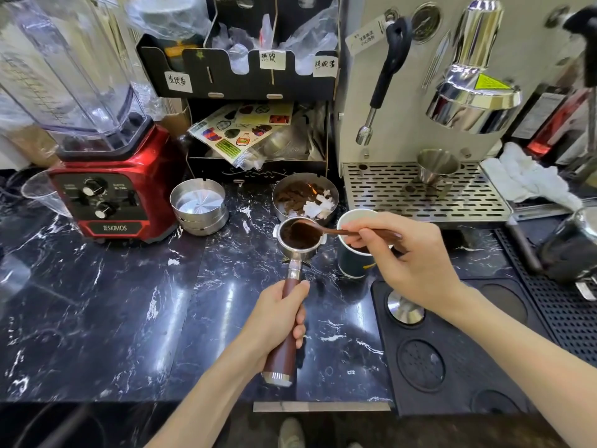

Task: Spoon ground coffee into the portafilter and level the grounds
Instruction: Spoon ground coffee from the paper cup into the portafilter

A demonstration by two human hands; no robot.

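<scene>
My left hand grips the brown wooden handle of the portafilter, holding it over the black marble counter. Its steel basket holds dark ground coffee. My right hand pinches the handle of a small wooden spoon. The spoon's bowl, heaped with grounds, hovers over the basket's right side. A paper cup with a dark sleeve stands just right of the basket, partly hidden by my right hand.
A steel bowl of used coffee pucks sits behind the basket, an empty steel tin to its left. Red blender at left. Espresso machine drip tray at right. A tamper rests on the black mat.
</scene>
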